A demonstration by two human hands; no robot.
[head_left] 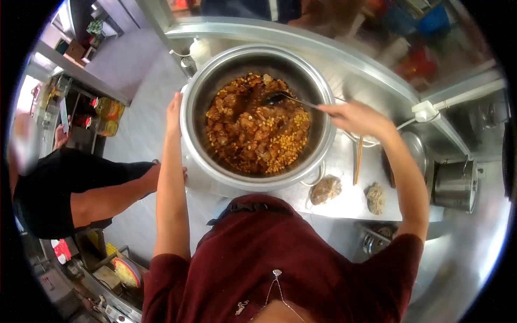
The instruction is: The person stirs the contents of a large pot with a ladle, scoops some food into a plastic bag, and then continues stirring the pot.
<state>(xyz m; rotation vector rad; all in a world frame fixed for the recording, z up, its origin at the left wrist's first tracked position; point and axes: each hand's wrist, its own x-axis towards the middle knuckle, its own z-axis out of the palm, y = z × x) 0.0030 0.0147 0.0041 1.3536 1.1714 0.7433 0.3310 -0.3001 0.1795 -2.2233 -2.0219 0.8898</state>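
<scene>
Between both hands, a large round steel pot (pixel 253 62) is sitting, holding brown chunky stew with yellow corn kernels (pixel 253 137) that is looking evenly mixed and hardly drawn down. The right hand (pixel 355 116) is gripping a long dark metal ladle (pixel 283 98), its bowl dipping into the stew. The left hand (pixel 174 110) is lying flat, unclenched, against the pot's rim. Beyond it, a co-worker's bare forearm (pixel 113 196) is reaching in.

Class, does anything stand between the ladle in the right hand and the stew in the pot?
Nothing visible does. The pot is uncovered, and the ladle held by the right hand dips into the stew; the left hand rests outside the rim.
</scene>
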